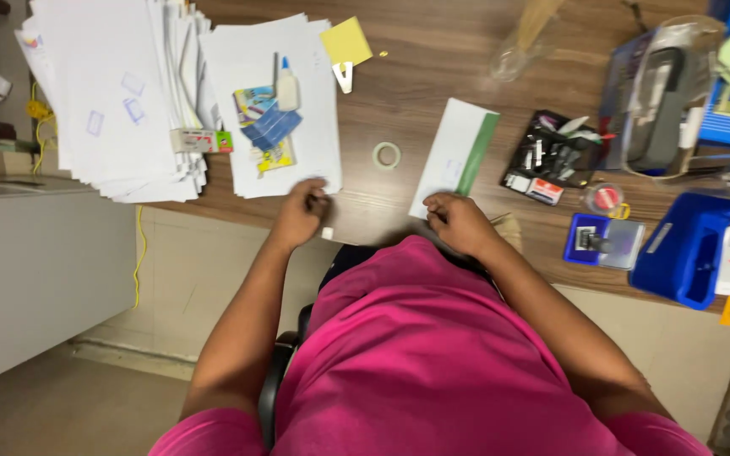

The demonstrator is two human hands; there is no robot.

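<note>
Head view: left hand (300, 213) curled on the paper stack (272, 101); right hand (458, 221) loosely fisted, pinching the envelope's (452, 156) near corner. Light, floppy, probably best held by an edge.

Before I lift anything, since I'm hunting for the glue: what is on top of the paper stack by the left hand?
On the paper stack lie a glue bottle, a blue packet and colourful packets. Whatever is beneath these is hidden.
</note>
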